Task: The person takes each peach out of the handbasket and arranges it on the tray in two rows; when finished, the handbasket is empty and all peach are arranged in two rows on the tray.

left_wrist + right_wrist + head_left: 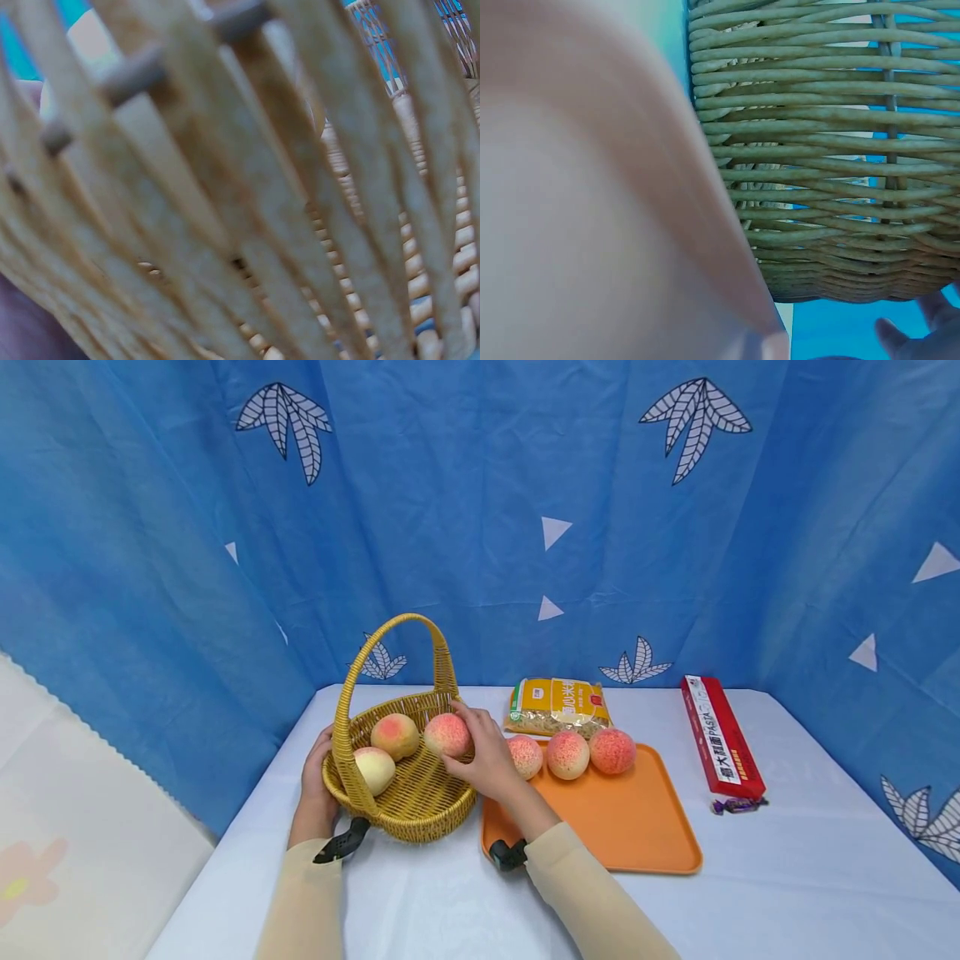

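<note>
A yellow woven basket [420,825] with a tall arched handle stands left of centre. My left hand [318,781] holds its left side from outside; part of that hand is hidden behind the wall. Inside lie a pale peach [374,770] and a yellow-red peach [395,737]. My right hand [486,756] grips a pink peach [447,734] at the basket's right side, fingers behind and thumb in front. Basket slats [255,195] fill the left wrist view. Blurred skin of the right hand [622,195] covers much of the right wrist view, beside the basket wall [817,157].
An orange tray [630,827] is on the right, with a row of pink peaches [567,755] along its far edge. Behind it lies a yellow pasta bag [558,706]. Farther right are a red pasta box [723,739] and a purple-wrapped candy [738,806].
</note>
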`<state>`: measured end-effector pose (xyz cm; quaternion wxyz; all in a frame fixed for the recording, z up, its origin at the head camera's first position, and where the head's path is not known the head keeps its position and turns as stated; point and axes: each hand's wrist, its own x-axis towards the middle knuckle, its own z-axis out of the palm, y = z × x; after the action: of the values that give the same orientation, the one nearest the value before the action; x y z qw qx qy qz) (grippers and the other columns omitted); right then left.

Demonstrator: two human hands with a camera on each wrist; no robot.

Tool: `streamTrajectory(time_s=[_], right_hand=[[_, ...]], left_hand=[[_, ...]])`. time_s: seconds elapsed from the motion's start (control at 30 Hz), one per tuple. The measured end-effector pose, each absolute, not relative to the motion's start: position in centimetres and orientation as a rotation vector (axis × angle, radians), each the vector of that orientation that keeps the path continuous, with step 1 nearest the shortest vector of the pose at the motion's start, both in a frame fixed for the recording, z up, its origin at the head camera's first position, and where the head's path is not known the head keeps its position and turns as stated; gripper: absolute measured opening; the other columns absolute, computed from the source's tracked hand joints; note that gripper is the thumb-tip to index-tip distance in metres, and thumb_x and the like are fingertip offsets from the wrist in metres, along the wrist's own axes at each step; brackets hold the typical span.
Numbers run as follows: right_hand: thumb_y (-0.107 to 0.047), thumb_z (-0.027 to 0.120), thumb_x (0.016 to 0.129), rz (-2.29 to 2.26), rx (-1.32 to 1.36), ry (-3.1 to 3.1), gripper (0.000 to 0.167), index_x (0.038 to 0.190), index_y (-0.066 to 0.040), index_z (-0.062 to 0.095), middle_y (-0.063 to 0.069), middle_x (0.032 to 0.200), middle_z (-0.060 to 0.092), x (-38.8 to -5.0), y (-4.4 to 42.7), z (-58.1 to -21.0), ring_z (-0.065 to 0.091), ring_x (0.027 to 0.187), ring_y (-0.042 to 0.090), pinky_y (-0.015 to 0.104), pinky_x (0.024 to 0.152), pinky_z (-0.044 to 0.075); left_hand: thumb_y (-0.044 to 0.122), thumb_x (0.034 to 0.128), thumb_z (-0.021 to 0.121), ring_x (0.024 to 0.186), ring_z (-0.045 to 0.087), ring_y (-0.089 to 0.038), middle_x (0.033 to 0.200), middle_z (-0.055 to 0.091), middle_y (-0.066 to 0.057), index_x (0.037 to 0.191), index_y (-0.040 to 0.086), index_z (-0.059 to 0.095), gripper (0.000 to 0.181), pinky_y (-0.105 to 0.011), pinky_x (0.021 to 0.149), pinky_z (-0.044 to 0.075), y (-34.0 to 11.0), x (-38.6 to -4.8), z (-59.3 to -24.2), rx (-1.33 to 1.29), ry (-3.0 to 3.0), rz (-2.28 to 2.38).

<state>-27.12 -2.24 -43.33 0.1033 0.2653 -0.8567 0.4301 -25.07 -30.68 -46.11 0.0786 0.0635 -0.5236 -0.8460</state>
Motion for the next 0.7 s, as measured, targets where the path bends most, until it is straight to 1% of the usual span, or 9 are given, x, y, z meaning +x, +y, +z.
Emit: streamTrajectory(time_s=[0.07, 0.2, 0.27, 0.33, 0.4, 0.53, 0.6, 0.7], right_hand=[[-0.026, 0.076, 0.083, 1.277, 0.792, -2.537, 0.085, 0.155, -0.035, 0.031, 0.006, 0.144, 0.045, -26.9, -2.1, -43.3, 0.047, 0.13, 0.03, 0.054, 0.1, 0.047], [-0.023, 0.075, 0.084, 1.31, 0.817, -2.553, 0.084, 0.155, -0.032, 0.032, 0.007, 0.146, 0.042, -26.5, -1.9, -43.2, 0.046, 0.131, 0.031, 0.055, 0.099, 0.048], [-0.022, 0.074, 0.084, 1.328, 0.824, -2.563, 0.082, 0.155, -0.031, 0.034, 0.008, 0.147, 0.04, -26.3, -1.8, -43.2, 0.048, 0.13, 0.031, 0.054, 0.098, 0.049], [-0.021, 0.075, 0.083, 1.342, 0.827, -2.569, 0.08, 0.153, -0.032, 0.037, 0.008, 0.146, 0.038, -26.1, -1.8, -43.2, 0.05, 0.128, 0.03, 0.052, 0.097, 0.05], [-0.021, 0.075, 0.083, 1.359, 0.832, -2.563, 0.078, 0.151, -0.032, 0.039, 0.008, 0.146, 0.037, -25.9, -1.8, -43.2, 0.052, 0.125, 0.029, 0.051, 0.097, 0.05], [-0.018, 0.077, 0.082, 1.419, 0.84, -2.531, 0.073, 0.146, -0.029, 0.044, 0.009, 0.145, 0.037, -25.5, -1.7, -43.0, 0.053, 0.124, 0.029, 0.052, 0.097, 0.05], [-0.018, 0.078, 0.081, 1.436, 0.838, -2.525, 0.073, 0.145, -0.027, 0.044, 0.01, 0.145, 0.038, -25.4, -1.6, -43.0, 0.053, 0.126, 0.03, 0.052, 0.098, 0.05], [-0.018, 0.078, 0.081, 1.431, 0.836, -2.537, 0.073, 0.144, -0.028, 0.043, 0.01, 0.147, 0.039, -25.2, -1.5, -43.0, 0.051, 0.128, 0.029, 0.052, 0.1, 0.049]], left_hand=[[0.014, 0.1043, 0.025, 0.121, 0.044, -0.004, 0.132, 0.046, 0.01, 0.134, 0.024, 0.045, 0.037, -0.017, 0.103, 0.036, -30.7, -25.1, -46.1, 0.186, -1.568, -2.532], [0.017, 0.1047, 0.026, 0.122, 0.044, -0.004, 0.132, 0.046, 0.011, 0.135, 0.024, 0.045, 0.036, -0.019, 0.106, 0.034, -30.7, -25.0, -46.1, 0.187, -1.584, -2.525], [0.017, 0.1048, 0.027, 0.122, 0.044, -0.004, 0.131, 0.047, 0.012, 0.134, 0.026, 0.046, 0.036, -0.02, 0.108, 0.034, -30.7, -25.0, -46.3, 0.191, -1.588, -2.524], [0.016, 0.1047, 0.028, 0.123, 0.044, -0.005, 0.129, 0.048, 0.013, 0.131, 0.027, 0.048, 0.035, -0.021, 0.108, 0.034, -30.8, -25.0, -46.4, 0.185, -1.589, -2.519], [0.015, 0.105, 0.028, 0.122, 0.045, -0.006, 0.125, 0.052, 0.014, 0.127, 0.028, 0.051, 0.035, -0.022, 0.107, 0.035, -30.8, -25.0, -46.5, 0.168, -1.576, -2.511], [0.012, 0.1054, 0.028, 0.119, 0.047, -0.007, 0.118, 0.056, 0.014, 0.12, 0.029, 0.056, 0.036, -0.022, 0.104, 0.037, -30.7, -25.1, -46.6, 0.11, -1.553, -2.49], [0.012, 0.1055, 0.028, 0.118, 0.047, -0.007, 0.118, 0.056, 0.014, 0.118, 0.029, 0.057, 0.037, -0.022, 0.103, 0.038, -30.7, -25.0, -46.6, 0.1, -1.55, -2.487], [0.011, 0.1051, 0.028, 0.118, 0.048, -0.008, 0.121, 0.055, 0.011, 0.118, 0.029, 0.058, 0.037, -0.022, 0.103, 0.038, -30.6, -24.9, -46.5, 0.106, -1.539, -2.49]])
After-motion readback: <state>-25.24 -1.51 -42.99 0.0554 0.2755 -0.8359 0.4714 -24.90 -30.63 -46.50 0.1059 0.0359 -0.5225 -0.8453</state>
